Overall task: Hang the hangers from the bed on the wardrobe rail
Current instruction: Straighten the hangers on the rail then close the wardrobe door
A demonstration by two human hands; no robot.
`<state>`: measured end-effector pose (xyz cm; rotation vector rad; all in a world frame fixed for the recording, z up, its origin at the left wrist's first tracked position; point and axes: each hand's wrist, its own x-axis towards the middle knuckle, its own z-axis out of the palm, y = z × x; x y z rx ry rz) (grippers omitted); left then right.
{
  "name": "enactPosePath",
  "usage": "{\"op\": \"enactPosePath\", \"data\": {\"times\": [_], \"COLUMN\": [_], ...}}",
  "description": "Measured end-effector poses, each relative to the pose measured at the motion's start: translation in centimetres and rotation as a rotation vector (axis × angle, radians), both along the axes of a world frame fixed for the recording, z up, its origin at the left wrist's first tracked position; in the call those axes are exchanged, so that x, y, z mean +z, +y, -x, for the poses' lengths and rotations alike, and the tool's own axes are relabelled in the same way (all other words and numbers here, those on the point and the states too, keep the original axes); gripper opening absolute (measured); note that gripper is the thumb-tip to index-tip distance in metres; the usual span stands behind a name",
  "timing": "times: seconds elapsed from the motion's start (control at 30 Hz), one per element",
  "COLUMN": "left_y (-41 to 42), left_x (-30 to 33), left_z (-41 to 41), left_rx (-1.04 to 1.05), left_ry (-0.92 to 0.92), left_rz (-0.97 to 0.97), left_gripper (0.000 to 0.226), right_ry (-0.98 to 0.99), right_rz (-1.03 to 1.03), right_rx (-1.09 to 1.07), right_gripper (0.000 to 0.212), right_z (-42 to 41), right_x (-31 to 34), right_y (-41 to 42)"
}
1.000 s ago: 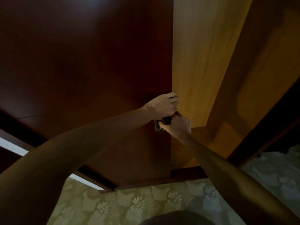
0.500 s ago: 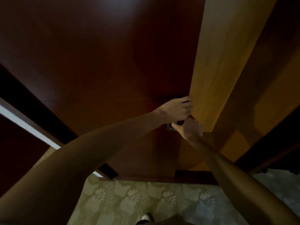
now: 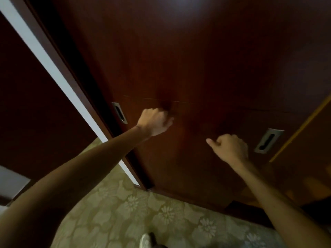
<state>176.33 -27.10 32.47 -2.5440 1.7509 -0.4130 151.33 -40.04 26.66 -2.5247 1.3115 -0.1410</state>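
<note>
A dark red-brown sliding wardrobe door (image 3: pixel 206 68) fills most of the view and covers the wardrobe's inside. My left hand (image 3: pixel 155 121) is curled into a loose fist against the door, right of a recessed metal handle (image 3: pixel 119 112). My right hand (image 3: pixel 230 148) is also curled, thumb sticking out left, just left of a second recessed metal handle (image 3: pixel 268 140). Neither hand holds anything. No hangers, rail or bed are in sight.
A lighter wood edge (image 3: pixel 300 127) of the wardrobe shows at the far right. A white strip of wall (image 3: pixel 53 68) and a dark panel (image 3: pixel 26 104) lie to the left. Floral carpet (image 3: pixel 143 221) covers the floor, with my shoe (image 3: pixel 146 240) at the bottom.
Both hands let go of the handle at the door's edge and moved apart. The door now covers the lit wooden interior that was open on the right.
</note>
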Motion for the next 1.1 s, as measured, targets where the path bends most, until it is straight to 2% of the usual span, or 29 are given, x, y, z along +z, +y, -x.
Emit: {"op": "enactPosePath", "data": {"times": [0.13, 0.23, 0.33, 0.47, 0.57, 0.63, 0.73, 0.87, 1.1], "left_y": [5.4, 8.1, 8.8, 8.7, 8.4, 8.2, 8.2, 8.5, 8.1], "left_x": [0.1, 0.1, -0.5, -0.6, -0.9, -1.1, -1.1, -1.2, -1.9], "left_z": [-7.8, -13.1, -17.3, -20.1, -21.5, -22.5, -23.3, -23.4, -23.7], "left_rx": [0.276, 0.422, 0.475, 0.506, 0.486, 0.487, 0.492, 0.502, 0.364], "left_ry": [0.136, 0.251, 0.384, 0.636, 0.760, 0.793, 0.838, 0.848, 0.830], "left_rz": [0.034, 0.072, 0.107, 0.157, 0.175, 0.202, 0.308, 0.422, 0.378], "left_gripper": [0.051, 0.040, 0.030, 0.035, 0.019, 0.018, 0.013, 0.028, 0.027], "right_ry": [-0.157, -0.220, -0.243, -0.148, -0.063, -0.022, 0.062, 0.064, 0.016], "right_rz": [0.037, 0.051, 0.066, 0.088, 0.135, 0.177, 0.210, 0.221, 0.220], "right_rx": [0.119, 0.166, 0.189, 0.175, 0.131, 0.111, 0.130, 0.102, -0.039], "right_gripper": [0.041, 0.039, 0.037, 0.026, 0.018, 0.017, 0.023, 0.021, 0.020], "right_z": [-11.4, -19.2, -25.7, -31.4, -33.8, -34.7, -35.6, -36.4, -36.0], "right_x": [1.7, 2.9, 3.3, 3.2, 2.6, 2.1, 1.4, 1.2, 0.4], "right_y": [5.9, 10.0, 13.3, 15.4, 16.1, 16.2, 16.3, 16.3, 16.0]}}
